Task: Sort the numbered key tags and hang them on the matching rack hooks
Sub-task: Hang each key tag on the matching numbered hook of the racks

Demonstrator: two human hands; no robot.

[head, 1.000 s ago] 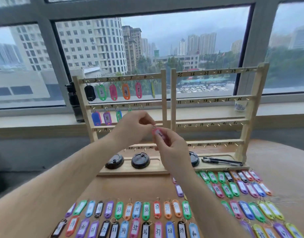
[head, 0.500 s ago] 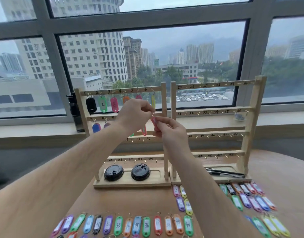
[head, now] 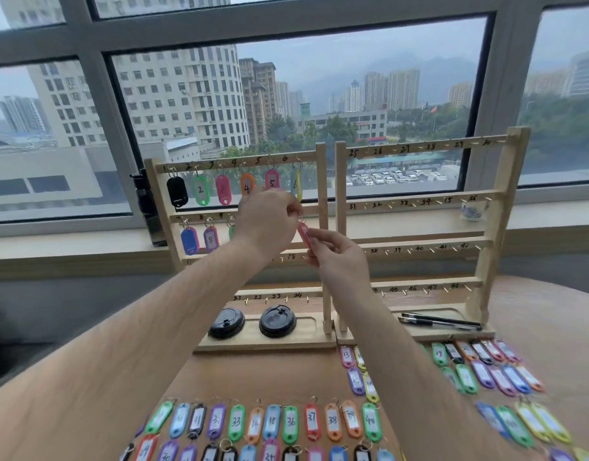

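STATUS: rack (head: 320,181) top row filled, second row begun | NOW: your left hand (head: 266,221) and right hand (head: 339,257) both pinch the pink tag (head: 303,232) | REMAINING: most loose tags (head: 290,424) on the table (head: 552,327)

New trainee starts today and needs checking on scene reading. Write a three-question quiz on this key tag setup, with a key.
1. True or false: no tag hangs on the visible hooks of the right rack.
2. What lies in the base tray of the left rack? A. two black lids B. pens C. a cup
3. Fill in: the left hand and right hand together pinch a tag whose colour is ____.

Key: 1 true; 2 A; 3 pink.
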